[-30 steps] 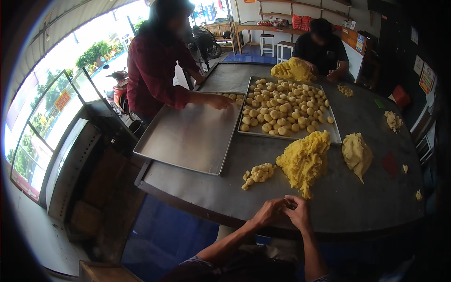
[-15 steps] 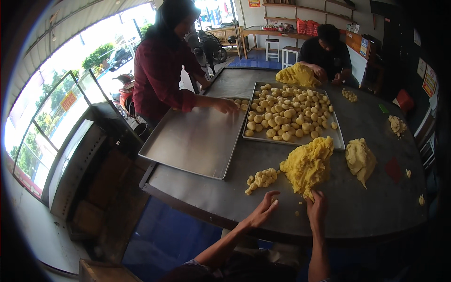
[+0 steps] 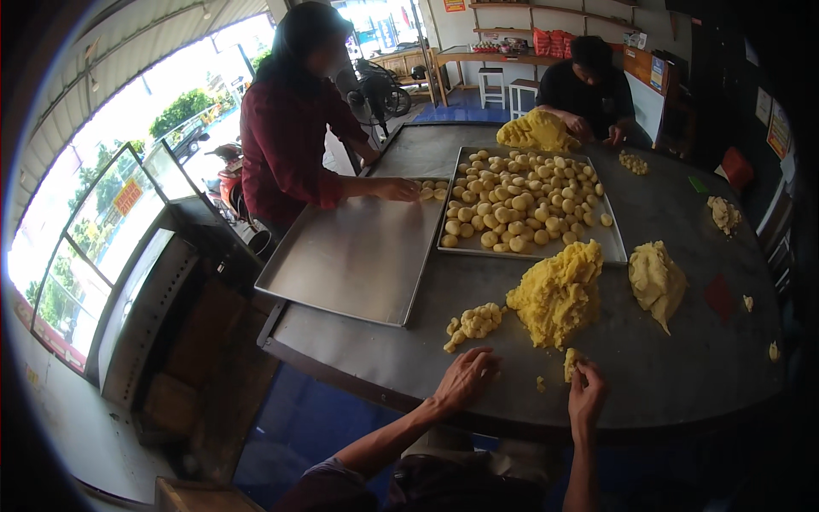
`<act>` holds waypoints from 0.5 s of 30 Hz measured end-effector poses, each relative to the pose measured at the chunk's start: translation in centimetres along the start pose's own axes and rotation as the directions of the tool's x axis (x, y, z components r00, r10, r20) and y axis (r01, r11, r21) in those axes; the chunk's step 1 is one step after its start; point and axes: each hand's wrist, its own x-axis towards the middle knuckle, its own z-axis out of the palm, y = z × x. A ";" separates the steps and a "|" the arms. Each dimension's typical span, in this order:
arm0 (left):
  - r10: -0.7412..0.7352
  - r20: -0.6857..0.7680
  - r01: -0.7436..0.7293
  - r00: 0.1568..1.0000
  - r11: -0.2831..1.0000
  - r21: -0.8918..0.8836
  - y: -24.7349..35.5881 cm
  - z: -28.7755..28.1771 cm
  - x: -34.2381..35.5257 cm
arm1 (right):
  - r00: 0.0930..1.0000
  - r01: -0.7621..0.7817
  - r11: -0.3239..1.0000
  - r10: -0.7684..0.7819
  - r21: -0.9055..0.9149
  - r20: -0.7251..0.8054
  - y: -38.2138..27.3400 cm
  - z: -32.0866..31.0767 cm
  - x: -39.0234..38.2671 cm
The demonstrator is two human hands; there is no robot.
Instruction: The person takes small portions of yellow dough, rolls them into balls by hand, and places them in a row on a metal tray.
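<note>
Between the fingertips of my right hand (image 3: pixel 587 392) is a piece of yellow dough (image 3: pixel 571 365), held just above the table. My left hand (image 3: pixel 466 378) is low over the tabletop with its fingers curled under; whatever they may hold is hidden. Beyond my hands stands a large crumbly mound of yellow dough (image 3: pixel 556 294). To its left lies a cluster of small yellow dough pieces (image 3: pixel 474 324). A few crumbs (image 3: pixel 540 384) rest between my hands. Paler, smoother dough (image 3: pixel 656 284) sits to the right of the mound.
A tray (image 3: pixel 447 248) full of round dough balls lies beyond the mound. A co-worker's hand (image 3: pixel 398 189) reaches over a second tray (image 3: pixel 341 273) with a few balls at its far edge. Another person (image 3: pixel 589 94) works at the far side beside more yellow dough (image 3: pixel 536 131).
My right hand has drawn back from the mound with a piece of dough. My left hand's fingers have curled downward. The co-worker's hand at the left tray has shifted slightly left.
</note>
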 end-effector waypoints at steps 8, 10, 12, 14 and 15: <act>-0.200 0.127 0.169 0.971 0.960 0.223 0.8 0.0 6.8 | 0.977 0.190 0.961 -0.166 -0.202 0.130 -0.9 0.1 2.3; -0.090 0.012 0.083 0.996 0.956 0.281 0.0 1.9 7.1 | 0.971 0.079 0.983 -0.037 -0.167 0.237 -1.5 0.4 2.2; -0.041 -0.076 0.062 0.996 0.954 0.292 -0.6 2.8 6.7 | 0.963 0.141 0.964 -0.080 -0.227 0.259 0.1 -0.1 1.9; -0.118 0.060 0.100 0.991 0.965 0.241 -0.7 2.0 6.0 | 0.953 0.139 0.951 -0.053 -0.274 0.298 0.3 -0.7 0.8; -0.159 0.122 0.131 0.980 0.969 0.211 -0.7 1.4 5.4 | 0.948 0.105 0.947 -0.003 -0.303 0.317 -0.1 -1.4 0.3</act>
